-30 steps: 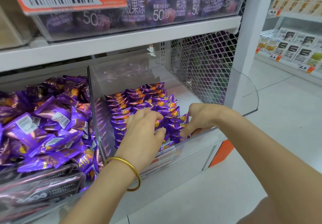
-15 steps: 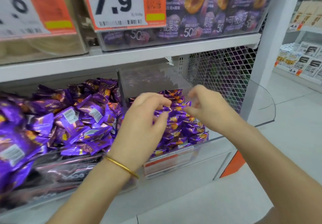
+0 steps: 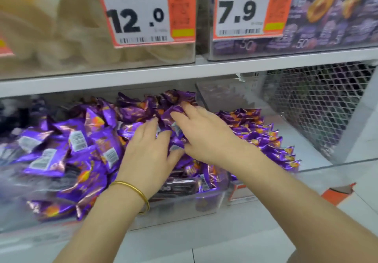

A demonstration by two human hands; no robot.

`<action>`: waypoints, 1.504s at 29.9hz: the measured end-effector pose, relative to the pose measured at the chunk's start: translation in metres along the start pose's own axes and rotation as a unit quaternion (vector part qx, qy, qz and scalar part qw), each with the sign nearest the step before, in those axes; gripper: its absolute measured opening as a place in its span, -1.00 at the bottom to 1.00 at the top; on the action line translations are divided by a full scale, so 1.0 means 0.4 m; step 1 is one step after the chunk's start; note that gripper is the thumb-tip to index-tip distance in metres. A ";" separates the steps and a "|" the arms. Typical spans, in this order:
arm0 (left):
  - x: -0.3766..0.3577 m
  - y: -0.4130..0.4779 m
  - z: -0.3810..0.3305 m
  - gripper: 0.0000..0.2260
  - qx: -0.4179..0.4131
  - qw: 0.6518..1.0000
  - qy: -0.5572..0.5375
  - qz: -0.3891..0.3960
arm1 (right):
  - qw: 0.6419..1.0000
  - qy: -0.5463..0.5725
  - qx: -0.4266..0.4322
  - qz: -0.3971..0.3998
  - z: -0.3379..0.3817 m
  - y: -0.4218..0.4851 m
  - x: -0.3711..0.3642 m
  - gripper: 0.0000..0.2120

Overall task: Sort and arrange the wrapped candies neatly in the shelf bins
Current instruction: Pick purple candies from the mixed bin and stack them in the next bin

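Note:
A loose heap of purple wrapped candies (image 3: 81, 140) fills the clear left bin (image 3: 184, 207). In the clear right bin (image 3: 319, 166), more purple candies (image 3: 261, 136) lie in neat overlapping rows. Both hands are in the right part of the heap, close together. My left hand (image 3: 151, 152), with a gold bangle on its wrist, digs its fingers among the wrappers and holds candies between fingers and thumb. My right hand (image 3: 204, 136) reaches across from the right and grips candies at the top of the heap. The view is motion-blurred.
A white shelf board (image 3: 184, 72) runs just above the bins. On it stand clear boxes with price tags 12.0 (image 3: 143, 11) and 7.9 (image 3: 249, 7). A wire mesh panel (image 3: 317, 103) closes the right side. Light floor tiles (image 3: 266, 232) lie below.
Both hands left the neat rows in the right bin, lifted, and moved left into the loose heap. The view swung left and up.

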State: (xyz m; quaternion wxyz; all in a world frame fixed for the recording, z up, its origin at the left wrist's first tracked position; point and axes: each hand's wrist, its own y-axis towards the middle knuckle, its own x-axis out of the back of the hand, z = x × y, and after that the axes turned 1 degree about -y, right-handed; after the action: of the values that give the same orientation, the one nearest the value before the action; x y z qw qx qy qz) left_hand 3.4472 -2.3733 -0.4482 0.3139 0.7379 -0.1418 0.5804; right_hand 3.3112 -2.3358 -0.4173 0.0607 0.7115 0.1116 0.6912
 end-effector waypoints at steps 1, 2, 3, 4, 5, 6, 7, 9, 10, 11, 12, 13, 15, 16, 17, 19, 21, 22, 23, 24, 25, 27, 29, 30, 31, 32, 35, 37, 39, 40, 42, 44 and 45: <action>0.005 0.000 0.001 -0.51 -0.001 1.000 -0.007 -0.002 | 1.000 -0.016 -0.006 0.019 0.000 0.012 -0.004 -0.30; 0.006 -0.003 0.006 -0.48 0.002 1.000 -0.020 0.008 | 0.999 -0.028 -0.006 0.037 -0.002 0.022 -0.006 -0.26; 0.010 -0.004 0.009 -0.44 -0.005 1.000 -0.026 0.012 | 0.998 -0.040 0.002 0.053 -0.003 0.030 -0.006 -0.25; 0.014 -0.004 0.013 -0.41 -0.004 1.000 -0.023 0.017 | 0.997 -0.051 0.015 0.064 -0.004 0.036 -0.005 -0.26; 0.012 -0.005 0.020 -0.38 -0.004 1.000 -0.013 0.017 | 0.996 -0.058 0.024 0.068 -0.004 0.039 -0.004 -0.28; 0.007 -0.003 0.028 -0.36 -0.015 1.000 0.003 0.004 | 0.996 -0.054 0.027 0.066 -0.005 0.041 -0.002 -0.31; 0.008 -0.001 0.029 -0.34 -0.028 0.999 0.015 -0.004 | 0.997 -0.040 0.023 0.062 -0.007 0.042 0.000 -0.33; 0.012 0.008 0.025 -0.36 -0.044 0.999 0.019 -0.010 | 0.998 -0.003 0.012 0.061 -0.013 0.041 0.004 -0.36; 0.014 0.010 0.023 -0.38 -0.036 0.999 0.008 -0.004 | 0.998 0.003 0.008 0.068 -0.015 0.042 0.005 -0.38; 0.016 0.010 0.022 -0.40 -0.011 1.000 -0.016 0.016 | 0.997 -0.001 0.007 0.076 -0.016 0.042 0.005 -0.40; 0.016 0.012 0.024 -0.42 0.006 0.999 -0.039 0.032 | 0.997 -0.009 0.008 0.082 -0.016 0.042 0.005 -0.41; 0.016 0.014 0.023 -0.45 0.017 0.998 -0.055 0.040 | 0.996 -0.012 0.007 0.085 -0.016 0.041 0.006 -0.41; 0.010 0.016 0.031 -0.53 0.027 0.996 -0.081 0.027 | 0.997 0.013 -0.003 0.082 -0.015 0.040 0.008 -0.39; 0.012 0.014 0.034 -0.56 0.031 0.994 -0.101 0.016 | 0.996 0.033 -0.011 0.079 -0.016 0.039 0.009 -0.37; 0.015 0.010 0.036 -0.58 0.037 0.991 -0.127 0.007 | 0.996 0.050 -0.020 0.078 -0.018 0.039 0.010 -0.37; 0.028 0.003 0.040 -0.60 0.053 0.982 -0.182 -0.027 | 0.995 0.052 -0.033 0.079 -0.019 0.040 0.008 -0.45; 0.042 -0.001 0.043 -0.64 0.069 0.969 -0.231 -0.057 | 0.996 0.018 -0.023 0.078 -0.013 0.040 0.004 -0.60; 0.046 0.000 0.045 -0.66 0.077 0.958 -0.266 -0.069 | 0.997 0.012 -0.019 0.071 -0.012 0.040 0.003 -0.64; 0.053 0.000 0.044 -0.69 0.089 0.943 -0.311 -0.075 | 0.998 0.022 -0.020 0.058 -0.013 0.040 0.002 -0.65; 0.058 0.003 0.041 -0.72 0.102 0.923 -0.361 -0.081 | 0.998 0.055 -0.030 0.032 -0.016 0.037 0.003 -0.64; 0.064 0.004 0.037 -0.74 0.116 0.900 -0.411 -0.085 | 0.994 0.100 -0.045 -0.010 -0.020 0.033 0.005 -0.66; 0.073 0.006 0.029 -0.76 0.143 0.846 -0.506 -0.090 | 0.976 0.162 -0.057 -0.131 -0.029 0.018 0.008 -0.70; 0.076 0.009 0.021 -0.76 0.166 0.782 -0.597 -0.068 | 0.957 0.195 -0.042 -0.210 -0.031 -0.006 0.007 -0.69; 0.080 0.010 0.014 -0.76 0.175 0.749 -0.637 -0.052 | 0.944 0.232 -0.041 -0.230 -0.026 -0.018 0.006 -0.68; 0.083 0.011 0.007 -0.76 0.184 0.712 -0.677 -0.040 | 0.931 0.269 -0.043 -0.242 -0.019 -0.028 0.008 -0.68; 0.088 0.013 -0.002 -0.79 0.188 0.672 -0.716 -0.027 | 0.923 0.288 -0.043 -0.252 -0.012 -0.035 0.009 -0.69; 0.098 0.014 -0.032 -0.71 0.155 0.575 -0.803 0.027 | 0.929 0.260 0.015 -0.264 -0.005 -0.045 0.010 -0.75; 0.096 0.014 -0.048 -0.71 0.132 0.577 -0.806 0.024 | 0.928 0.267 0.059 -0.255 -0.015 -0.055 0.013 -0.75; 0.088 0.014 -0.058 -0.74 0.125 0.604 -0.787 0.002 | 0.906 0.352 0.056 -0.230 -0.028 -0.070 0.026 -0.73; 0.085 0.016 -0.064 -0.74 0.119 0.618 -0.777 0.000 | 0.883 0.414 0.036 -0.220 -0.038 -0.078 0.036 -0.72; 0.078 0.018 -0.076 -0.73 0.097 0.645 -0.758 0.004 | 0.836 0.502 -0.009 -0.222 -0.065 -0.091 0.056 -0.71; 0.068 0.025 -0.098 -0.71 0.048 0.676 -0.736 0.015 | 0.838 0.505 -0.038 -0.202 -0.105 -0.113 0.075 -0.65; 0.064 0.028 -0.114 -0.68 0.015 0.707 -0.707 0.014 | 0.837 0.519 -0.044 -0.165 -0.126 -0.125 0.084 -0.58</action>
State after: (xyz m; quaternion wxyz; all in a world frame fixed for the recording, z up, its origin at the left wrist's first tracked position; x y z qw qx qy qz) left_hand 3.4132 -2.3492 -0.4148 0.1022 0.9348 -0.3235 -0.1052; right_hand 3.2577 -2.2826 -0.3951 0.1379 0.2159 0.2119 0.9431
